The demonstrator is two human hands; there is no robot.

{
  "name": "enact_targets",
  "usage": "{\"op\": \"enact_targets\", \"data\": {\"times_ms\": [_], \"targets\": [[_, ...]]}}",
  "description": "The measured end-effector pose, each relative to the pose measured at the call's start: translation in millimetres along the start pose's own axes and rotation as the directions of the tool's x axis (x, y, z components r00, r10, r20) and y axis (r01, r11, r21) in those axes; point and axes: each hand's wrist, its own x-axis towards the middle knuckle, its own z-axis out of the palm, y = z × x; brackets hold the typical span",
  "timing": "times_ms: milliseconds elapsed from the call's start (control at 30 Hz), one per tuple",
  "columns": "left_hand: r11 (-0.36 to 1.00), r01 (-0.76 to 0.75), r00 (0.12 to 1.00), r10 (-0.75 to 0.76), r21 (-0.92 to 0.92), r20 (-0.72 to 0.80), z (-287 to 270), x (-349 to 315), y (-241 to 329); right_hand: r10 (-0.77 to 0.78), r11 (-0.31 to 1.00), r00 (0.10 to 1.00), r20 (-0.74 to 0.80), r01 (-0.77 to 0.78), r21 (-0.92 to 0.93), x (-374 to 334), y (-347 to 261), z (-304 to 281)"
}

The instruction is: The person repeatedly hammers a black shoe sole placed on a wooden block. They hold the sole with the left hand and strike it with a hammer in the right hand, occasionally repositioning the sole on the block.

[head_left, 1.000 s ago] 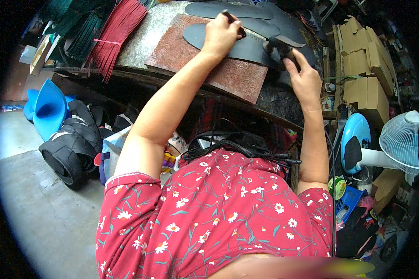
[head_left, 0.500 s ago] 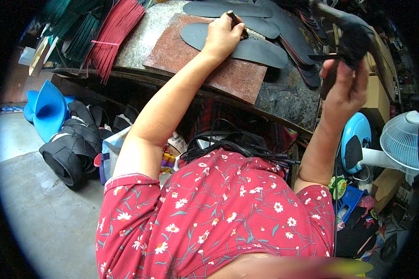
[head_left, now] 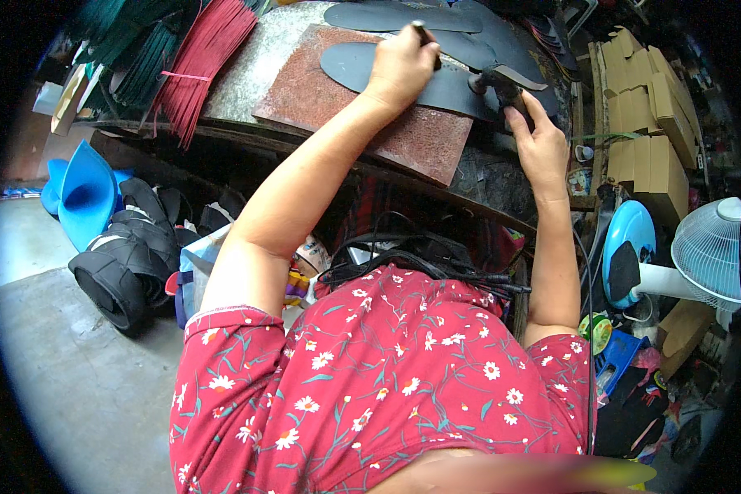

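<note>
Down it's coming: the right arm (head_left: 556, 255) is dropping from its raised pose of half a second ago. Its right hand (head_left: 543, 152) is pinching the hammer (head_left: 496, 85) by the handle, thumb and fingers pressing in, and the head is now hovering over the right end of the sole (head_left: 346, 67), covering what was showing bare. The left hand (head_left: 399, 70) is shifting slightly up and right, and it's closing around a short dark tool (head_left: 421, 34), pinching it between thumb and fingers. Hammer and tool are staying apart here. The sole is lying right under the left hand, poking out on both sides.

Now the surface: the bench (head_left: 232, 86) is stretching beneath both hands, paler on the left and darker on the right. A reddish board (head_left: 292, 95) is lying under the sole, and more soles (head_left: 370, 16) are resting just beyond the left hand.

Around the room, the floor (head_left: 58, 370) is spreading far below and left of the left hand. Boxes (head_left: 646, 177) are stacking up right of the right hand, with a fan (head_left: 708, 247) standing lower down. Red strips (head_left: 210, 62) are fanning out left of the left hand, and blue foam (head_left: 90, 193) is sitting farther left and below.
</note>
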Motion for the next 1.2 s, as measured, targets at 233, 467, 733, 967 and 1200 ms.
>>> {"op": "enact_targets", "data": {"times_ms": [233, 467, 733, 967, 1200], "targets": [[0.889, 0.321, 0.939, -0.254, -0.326, 0.232, 1, 4, -11, 0.049, 0.993, 0.999, -0.019, -0.047, 0.108, 1, -8, -7], [0.984, -0.142, 0.978, 0.123, 0.110, 0.167, 4, 1, 11, -0.145, 0.773, 0.922, -0.359, 0.333, 0.540, -1, -46, -51], [0.996, -0.028, 0.996, 0.020, 0.091, 0.081, 6, -2, 8, 0.116, 0.983, 0.992, 0.041, -0.120, 0.136, 1, -5, -1], [0.631, 0.306, 0.929, -0.360, -0.713, 0.080, -20, 10, -20, 0.021, 0.999, 0.999, 0.025, -0.021, -0.029, -1, -6, 0], [0.840, 0.353, 0.935, -0.309, -0.413, 0.172, -17, 1, -24, 0.062, 0.998, 0.996, 0.066, -0.061, -0.017, 4, -3, 1]]}}
